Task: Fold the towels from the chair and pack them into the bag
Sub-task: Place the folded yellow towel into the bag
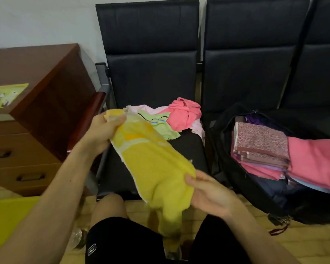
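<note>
Over the black padded chair seat point(185, 149), pinching a limp yellow terry towel point(152, 162): far end in left hand point(101, 132), near edge in right hand point(210, 191). Mid-fold, apparently; next, bringing ends together squarely, then over to the open black fabric backpack point(218, 153) alongside.

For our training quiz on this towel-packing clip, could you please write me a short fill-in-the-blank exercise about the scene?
1. The towel held by the left hand and the right hand is ____ in colour.
2. On the chair seat, next to the green towel, lies a crumpled ____ towel.
3. The black bag with folded towels in it stands to the ____ of that chair seat.

Missing words: yellow; pink; right.
</note>
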